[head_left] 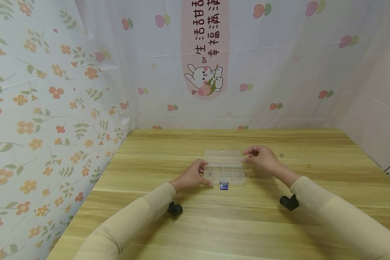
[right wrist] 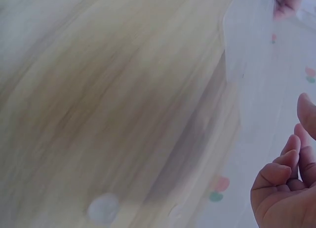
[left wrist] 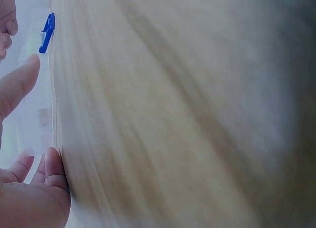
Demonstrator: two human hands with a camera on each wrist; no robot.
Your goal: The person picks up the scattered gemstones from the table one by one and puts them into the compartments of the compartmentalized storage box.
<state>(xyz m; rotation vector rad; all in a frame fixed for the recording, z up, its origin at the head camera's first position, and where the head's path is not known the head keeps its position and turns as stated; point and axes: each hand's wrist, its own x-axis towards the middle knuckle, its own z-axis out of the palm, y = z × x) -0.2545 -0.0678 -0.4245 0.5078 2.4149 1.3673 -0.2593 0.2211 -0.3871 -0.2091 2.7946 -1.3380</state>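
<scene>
A clear plastic compartment box [head_left: 228,176] lies on the table with its lid [head_left: 222,157] swung back on the far side. Its blue latch [head_left: 224,186] hangs at the front edge. My left hand [head_left: 194,176] holds the box at its left end, thumb along the front and fingers at the side; the left wrist view shows the same blue latch [left wrist: 47,33] just beyond the thumb. Beside the lid's right edge is my right hand [head_left: 262,158], fingers loosely bent. In the right wrist view nothing lies between that hand's [right wrist: 291,183] thumb and fingers, and the lid [right wrist: 252,65] appears apart from it.
Small clear round pieces [head_left: 281,155] lie on the wooden table [head_left: 214,224] right of the box; one round piece [right wrist: 103,209] shows in the right wrist view. Black wrist mounts [head_left: 289,202] hang under both sleeves. Patterned cloth [head_left: 149,72] hangs behind and at the left.
</scene>
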